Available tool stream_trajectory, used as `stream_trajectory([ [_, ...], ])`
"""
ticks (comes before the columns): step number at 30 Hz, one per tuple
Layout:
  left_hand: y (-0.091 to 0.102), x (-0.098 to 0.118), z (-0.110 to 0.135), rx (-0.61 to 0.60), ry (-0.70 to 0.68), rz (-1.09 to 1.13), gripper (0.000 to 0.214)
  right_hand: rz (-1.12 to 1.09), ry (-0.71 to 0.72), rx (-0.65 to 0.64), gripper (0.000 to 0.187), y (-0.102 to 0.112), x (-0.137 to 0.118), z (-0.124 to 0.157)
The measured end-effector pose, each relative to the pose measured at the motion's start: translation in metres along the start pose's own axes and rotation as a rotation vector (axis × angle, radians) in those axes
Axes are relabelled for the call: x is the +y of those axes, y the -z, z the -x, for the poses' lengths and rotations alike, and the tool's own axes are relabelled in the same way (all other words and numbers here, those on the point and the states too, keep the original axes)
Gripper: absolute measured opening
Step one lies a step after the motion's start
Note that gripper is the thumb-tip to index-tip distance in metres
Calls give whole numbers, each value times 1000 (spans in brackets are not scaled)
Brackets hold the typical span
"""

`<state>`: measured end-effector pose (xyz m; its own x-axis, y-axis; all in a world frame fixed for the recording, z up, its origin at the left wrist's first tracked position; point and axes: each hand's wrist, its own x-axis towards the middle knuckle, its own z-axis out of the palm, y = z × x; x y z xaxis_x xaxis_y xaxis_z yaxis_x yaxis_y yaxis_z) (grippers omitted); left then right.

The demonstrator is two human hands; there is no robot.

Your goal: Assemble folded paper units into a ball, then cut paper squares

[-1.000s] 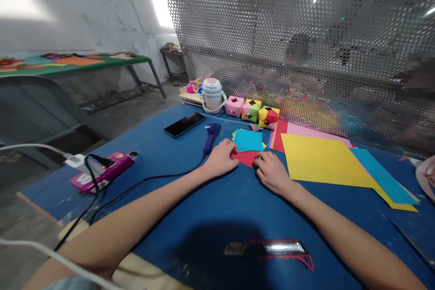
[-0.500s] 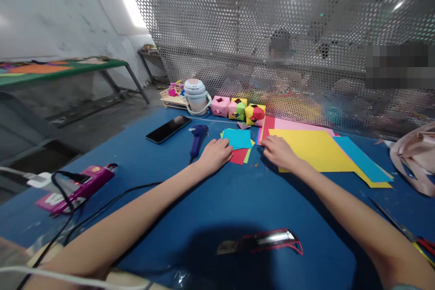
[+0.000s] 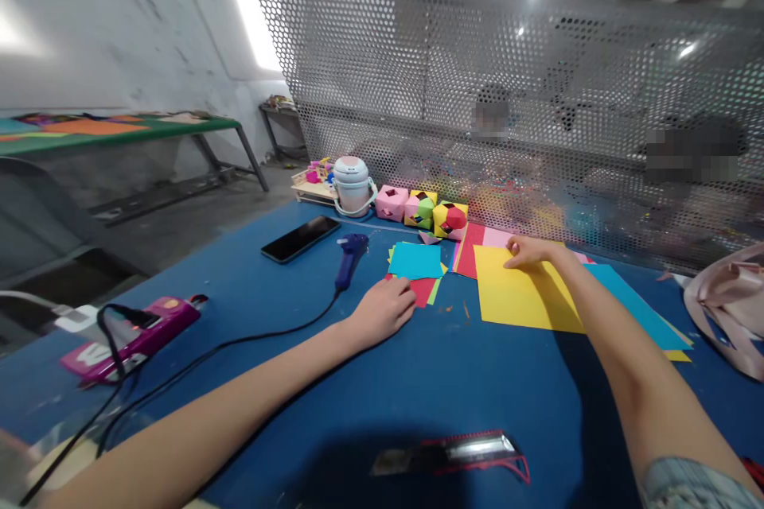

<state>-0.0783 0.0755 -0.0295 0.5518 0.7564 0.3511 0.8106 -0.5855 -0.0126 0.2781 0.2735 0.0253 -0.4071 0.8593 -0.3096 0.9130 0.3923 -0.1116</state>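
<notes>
My left hand rests on the blue table with fingers loosely curled, its fingertips at the edge of a red paper square under a stack of small squares topped by a cyan one. Nothing is in that hand. My right hand lies further back, fingers stretched flat on the far edge of a large yellow sheet. This sheet tops a pile with a pink sheet and a cyan sheet.
A blue glue gun with a black cord, a phone, a magenta power strip, a white pot and three paper cubes stand on the table. A box cutter lies near me. A pink bag is at right, a perforated screen behind.
My right hand has left the small red square and reached back and right onto the far edge of the large yellow sheet. My left hand stayed by the small squares. The view tilted up.
</notes>
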Motion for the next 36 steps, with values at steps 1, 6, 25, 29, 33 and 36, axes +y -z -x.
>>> stream_trajectory([
  [1,-1,0,0,0,-3,2,25,-11,-4,-10,31,0,0,-1],
  [6,-3,3,2,33,-22,48,28,-94,-10,-49,30,3,-3,3],
  [25,-1,32,-10,156,553,1330,40,-667,331,141,31,-12,-107,74],
  [29,2,33,-10,81,538,1346,31,-631,352,325,29,-24,-119,73],
  [33,3,35,-9,77,537,1221,12,-502,424,488,21,-20,-119,79],
  [36,4,34,-6,125,507,1142,4,-396,514,542,16,-11,-113,85],
])
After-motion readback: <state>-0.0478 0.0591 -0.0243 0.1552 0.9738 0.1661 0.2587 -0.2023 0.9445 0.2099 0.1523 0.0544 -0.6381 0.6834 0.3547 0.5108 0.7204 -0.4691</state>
